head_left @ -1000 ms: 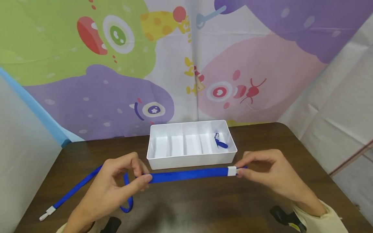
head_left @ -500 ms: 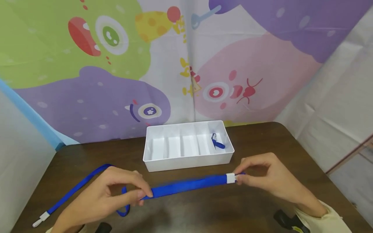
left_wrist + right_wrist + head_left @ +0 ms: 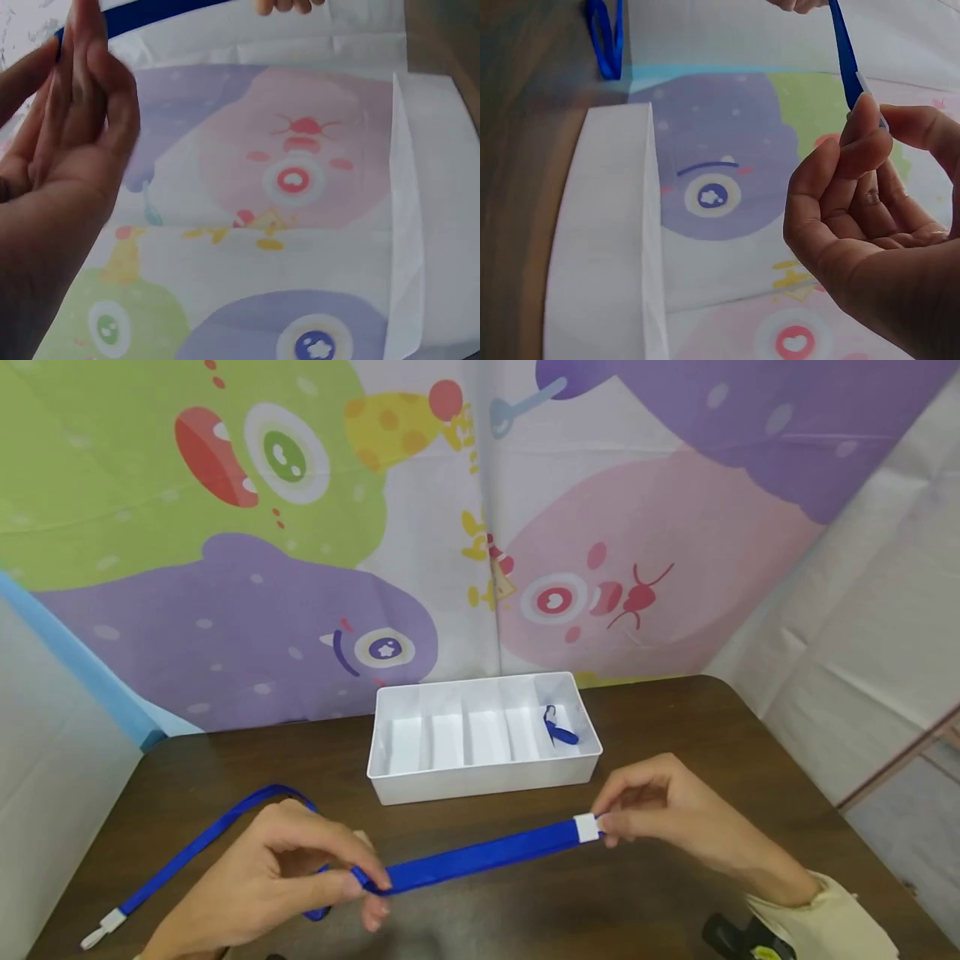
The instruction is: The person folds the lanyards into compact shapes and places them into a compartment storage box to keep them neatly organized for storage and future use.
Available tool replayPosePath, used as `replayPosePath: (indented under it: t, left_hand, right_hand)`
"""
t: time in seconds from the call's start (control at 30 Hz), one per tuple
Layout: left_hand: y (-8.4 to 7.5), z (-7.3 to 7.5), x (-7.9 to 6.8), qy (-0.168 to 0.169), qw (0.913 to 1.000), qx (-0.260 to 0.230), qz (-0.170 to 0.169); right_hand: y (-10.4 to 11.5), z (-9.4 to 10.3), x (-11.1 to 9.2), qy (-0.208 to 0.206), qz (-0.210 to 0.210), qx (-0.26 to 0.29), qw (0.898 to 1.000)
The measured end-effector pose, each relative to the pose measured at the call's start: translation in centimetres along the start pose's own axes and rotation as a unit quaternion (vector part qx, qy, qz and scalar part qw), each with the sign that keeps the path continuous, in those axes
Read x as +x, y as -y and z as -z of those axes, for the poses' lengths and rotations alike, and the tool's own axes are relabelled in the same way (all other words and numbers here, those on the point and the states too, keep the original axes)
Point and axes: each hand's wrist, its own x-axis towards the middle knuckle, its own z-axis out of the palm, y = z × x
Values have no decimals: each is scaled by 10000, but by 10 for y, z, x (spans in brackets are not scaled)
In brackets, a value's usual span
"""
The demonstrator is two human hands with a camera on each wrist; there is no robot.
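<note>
Both hands have the strap [image 3: 480,856], a blue band drawn nearly straight between them on the 6 o'clock side of the box [image 3: 480,785]. The left hand [image 3: 258,877], at the box's 8 o'clock, pinches the strap's near end between thumb and forefinger; a bit of blue shows between the two tips, and another fingertip sits just below them. From there the band runs toward a point between 2 and 3 o'clock. The right hand [image 3: 678,814], at about the box's 4 o'clock, pinches the far end with thumb and forefinger, right beside the white clip [image 3: 587,828]; its other fingers curl loosely toward the palm.

On the table [image 3: 660,718], a loose strap [image 3: 191,852] arcs past the left hand's 12 o'clock and ends in a second clip [image 3: 105,928] between its 8 and 9. The left hand covers part of that arc, so I can't say for sure how its other end runs.

A small blue strap [image 3: 564,735] lies in the box's compartment at 3 o'clock. A printed cloth [image 3: 465,643] hangs behind, at 12 o'clock.
</note>
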Motion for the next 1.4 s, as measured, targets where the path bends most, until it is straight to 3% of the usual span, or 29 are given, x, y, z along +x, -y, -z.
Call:
replayPosePath:
  t: [0.2,0.43,0.77,1.03,1.27,1.4]
  left_hand:
    - [6,2,-3,-401,9984,396,-19]
    - [7,0,-1,-240,9993,-253,166]
    - [12,1,3,-540,9984,113,127]
    - [16,-1,2,-857,9927,706,461]
    - [17,-7,8,-1119,9755,1680,880]
    - [21,-12,14,-1160,9684,2081,733]
  right_hand:
    - [-7,-1,5,18,-51,392,9992]
    - [-12,-2,7,99,-225,966,9950]
    - [-14,-8,6,-109,21,375,9992]
    - [-11,-14,8,-306,-246,-145,9991]
    - [-9,-19,14,-420,-415,-459,9972]
    - [-9,-24,19,-383,-289,-479,9977]
